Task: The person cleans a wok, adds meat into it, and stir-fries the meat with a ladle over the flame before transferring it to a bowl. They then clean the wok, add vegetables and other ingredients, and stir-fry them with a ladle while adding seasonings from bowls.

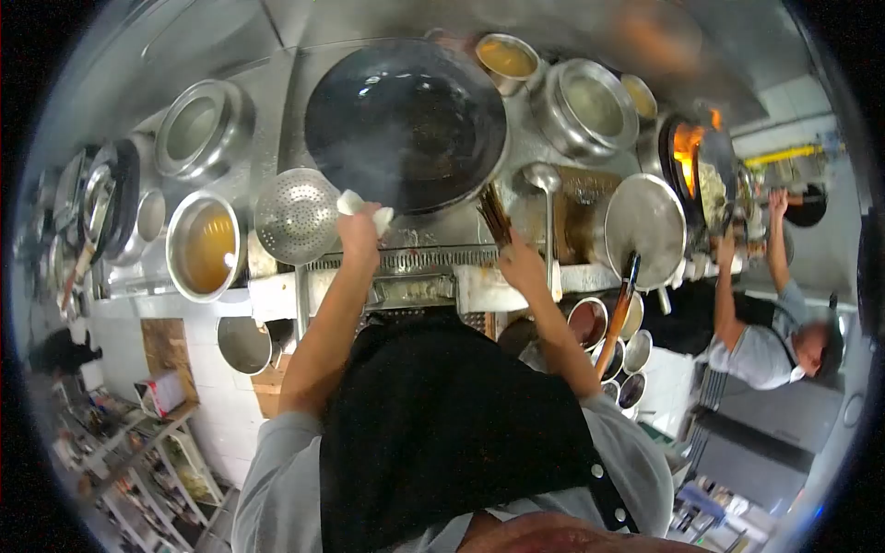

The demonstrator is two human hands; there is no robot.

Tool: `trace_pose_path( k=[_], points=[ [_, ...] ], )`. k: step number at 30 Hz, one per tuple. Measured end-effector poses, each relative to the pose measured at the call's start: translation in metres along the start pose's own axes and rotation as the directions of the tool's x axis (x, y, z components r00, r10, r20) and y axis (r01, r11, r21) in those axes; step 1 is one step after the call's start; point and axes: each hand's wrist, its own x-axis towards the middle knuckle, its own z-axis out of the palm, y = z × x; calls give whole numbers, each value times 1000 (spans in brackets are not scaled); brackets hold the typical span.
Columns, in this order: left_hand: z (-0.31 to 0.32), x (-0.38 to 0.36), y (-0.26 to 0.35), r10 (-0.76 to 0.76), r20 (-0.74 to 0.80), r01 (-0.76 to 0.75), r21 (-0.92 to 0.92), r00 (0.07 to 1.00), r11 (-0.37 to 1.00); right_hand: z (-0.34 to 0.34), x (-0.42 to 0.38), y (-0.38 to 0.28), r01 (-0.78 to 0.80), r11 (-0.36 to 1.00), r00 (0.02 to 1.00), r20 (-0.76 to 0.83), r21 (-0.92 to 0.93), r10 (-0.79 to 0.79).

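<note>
My left hand (359, 238) is closed around a folded white cloth (350, 201) near the front left rim of a large black wok (406, 120). Light smoke or steam hangs over the wok's left side, and its dark inside looks shiny. In my right hand (523, 264) is a bamboo wok brush (494, 217), its bristles pointing up toward the wok's front right rim. A perforated skimmer (297, 217) lies just left of my left hand. Right of the brush rests a long-handled ladle (544, 180).
Metal pots (587, 109) flank the wok, and a bowl of yellowish liquid (205, 249) stands at left. A round mesh strainer (645, 230) lies to the right, above several seasoning containers (587, 323). Farther right, a co-worker (765, 346) handles a wok beside tall flames (687, 152).
</note>
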Motion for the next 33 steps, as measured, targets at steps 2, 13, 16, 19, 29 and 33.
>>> trace_pose_path(
  k=[2, 13, 16, 19, 29, 33],
  points=[
    [-9, -11, -7, 93, -16, -90, 123, 996, 988, 33, -41, 22, 120, 984, 992, -65, 129, -112],
    [-1, -2, -3, 71, 15, -72, 74, 997, 995, -138, 136, -188, 440, 893, 860, 331, -94, -389],
    [-5, -6, 5, 168, -33, -158, 197, 985, 968, -82, 274, -265, 453, 829, 882, 301, -329, -363],
    [-1, -3, -7, 212, -90, -197, 147, 973, 969, -33, 233, -279, 297, 949, 955, -27, 109, -295],
    [6, -21, 11, 334, 1, -332, 111, 943, 937, -127, 275, -199, 321, 927, 938, -72, -195, -340],
    [-2, -7, 6, 379, 54, -383, 126, 924, 915, -13, 243, -276, 386, 847, 922, -114, 365, -371]
  ],
)
